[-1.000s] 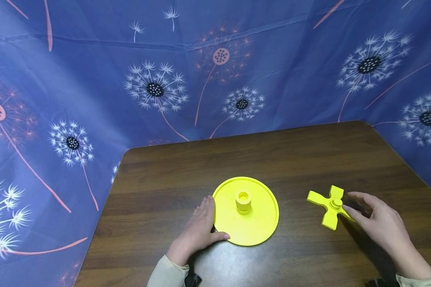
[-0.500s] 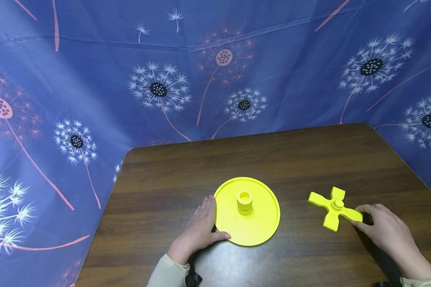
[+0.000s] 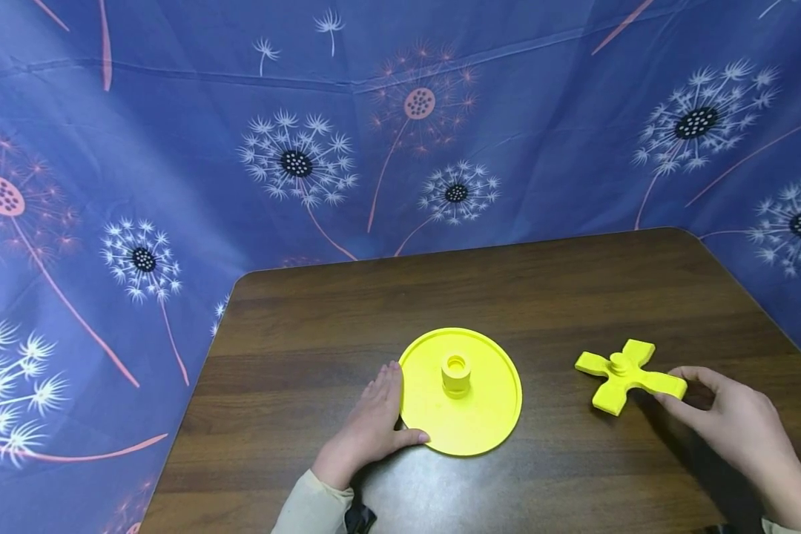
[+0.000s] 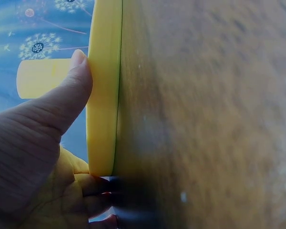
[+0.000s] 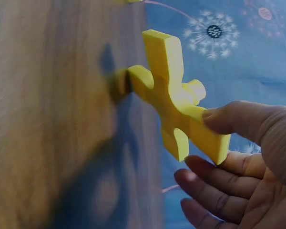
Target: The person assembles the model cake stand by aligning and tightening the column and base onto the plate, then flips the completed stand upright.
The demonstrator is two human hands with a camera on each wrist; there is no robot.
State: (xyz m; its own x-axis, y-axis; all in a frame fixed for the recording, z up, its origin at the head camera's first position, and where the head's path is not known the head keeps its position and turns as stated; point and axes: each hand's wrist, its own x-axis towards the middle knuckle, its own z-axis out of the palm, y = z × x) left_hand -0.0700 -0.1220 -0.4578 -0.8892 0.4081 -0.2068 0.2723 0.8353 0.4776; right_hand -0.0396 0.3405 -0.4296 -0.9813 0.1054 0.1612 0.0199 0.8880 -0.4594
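A round yellow disc [image 3: 480, 415] with a raised rim lies on the table, a hollow post [image 3: 455, 373] standing up from its middle. My left hand [image 3: 367, 430] rests against the disc's left side, fingers straight along the edge and thumb on the near rim; the left wrist view shows the thumb [image 4: 71, 93] against the rim. To the right, my right hand [image 3: 734, 415] pinches one arm of a yellow four-armed cross piece [image 3: 630, 374] between thumb and fingers. In the right wrist view the cross piece [image 5: 169, 95] is tilted, clear of the table, with a round knob at its centre.
The brown wooden table [image 3: 347, 311] has rounded far corners. Behind it hangs a blue cloth [image 3: 541, 148] with a dandelion print. A gap of bare wood separates the disc from the cross piece.
The right hand has shifted its grasp to the outer end of one arm and lifted the cross piece, tilting it. The left hand and disc have stayed in place.
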